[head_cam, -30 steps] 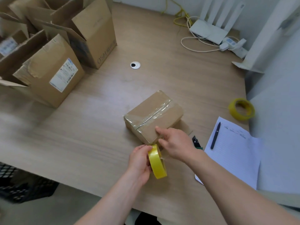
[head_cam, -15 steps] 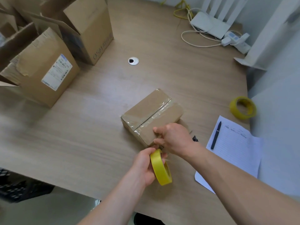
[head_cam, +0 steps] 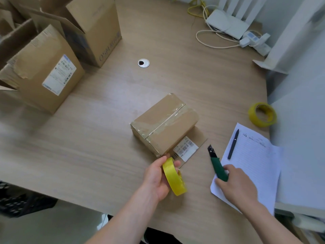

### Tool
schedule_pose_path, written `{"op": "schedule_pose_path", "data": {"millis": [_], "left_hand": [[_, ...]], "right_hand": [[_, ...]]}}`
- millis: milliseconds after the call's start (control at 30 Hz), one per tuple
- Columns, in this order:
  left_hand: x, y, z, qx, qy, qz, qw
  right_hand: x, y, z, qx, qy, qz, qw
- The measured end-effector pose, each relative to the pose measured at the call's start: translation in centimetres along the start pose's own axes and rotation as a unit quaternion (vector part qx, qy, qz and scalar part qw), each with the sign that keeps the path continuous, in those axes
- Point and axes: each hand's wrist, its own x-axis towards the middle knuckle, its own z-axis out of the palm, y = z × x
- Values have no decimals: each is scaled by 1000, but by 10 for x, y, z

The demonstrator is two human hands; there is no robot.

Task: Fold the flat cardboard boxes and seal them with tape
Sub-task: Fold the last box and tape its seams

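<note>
A small brown cardboard box (head_cam: 163,123) sits mid-table, its top seam covered with clear tape. One flap with a barcode label (head_cam: 186,150) lies flat on the table at its near right side. My left hand (head_cam: 156,178) holds a yellow tape roll (head_cam: 174,176) upright just in front of the box's near corner. My right hand (head_cam: 237,184) is off to the right, its fingers closed on the green handle of a utility knife (head_cam: 217,164) whose blade points away from me.
A lined paper sheet (head_cam: 255,166) with a black pen (head_cam: 233,144) lies at the right. A second yellow tape roll (head_cam: 262,114) stands beyond it. Larger open cardboard boxes (head_cam: 47,71) crowd the far left. A router and cables (head_cam: 226,23) occupy the far right corner.
My right hand left the box's near end and moved right onto the green knife. The labelled flap is now uncovered. My left hand still holds the tape roll.
</note>
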Motion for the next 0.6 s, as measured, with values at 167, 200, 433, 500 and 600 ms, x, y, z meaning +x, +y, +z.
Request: {"op": "schedule_pose_path", "data": {"millis": [167, 200, 433, 500, 600], "left_hand": [[-2, 2, -4, 17, -7, -3, 1000], [-2, 2, -5, 23, -7, 2, 1000], [-1, 1, -9, 27, -2, 36, 999], [0, 0, -10, 36, 2, 49, 998], [-1, -2, -9, 36, 7, 71, 997]], "right_hand": [[-4, -3, 1, 52, 28, -46, 997], [-4, -6, -2, 84, 51, -60, 993], [-29, -63, -69, 152, -25, -290, 945], [-33, -81, -85, 105, -40, -344, 932], [-34, -101, -97, 24, -48, -383, 922]]}}
